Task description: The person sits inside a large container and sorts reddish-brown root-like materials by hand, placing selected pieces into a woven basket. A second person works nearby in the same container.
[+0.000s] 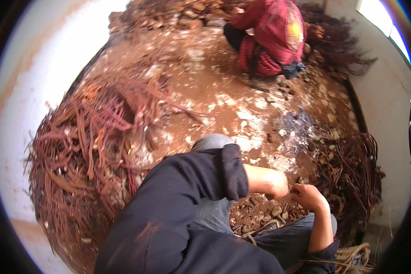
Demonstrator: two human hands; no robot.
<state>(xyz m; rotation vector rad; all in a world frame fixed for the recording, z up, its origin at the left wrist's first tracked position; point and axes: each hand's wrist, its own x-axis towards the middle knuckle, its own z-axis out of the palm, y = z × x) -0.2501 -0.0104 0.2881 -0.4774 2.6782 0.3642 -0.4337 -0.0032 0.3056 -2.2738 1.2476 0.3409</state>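
My left hand and my right hand come close together above the ground in front of my bent legs. The right fingers curl inward in a pinch; whatever may be between them is too small to make out. Of the left hand I see mostly the back, with its fingers hidden and blurred. Below both hands lie brown clods and small lumps among scraps of root-like strands. Just beyond my right hand rests a heap of dark brown, long, root-like strands.
A large pile of reddish root-like strands spreads along the left wall. Someone in a red checked jacket crouches at the far side, near stones and a dark stringy heap. Pale straw-like stalks lie by my right elbow.
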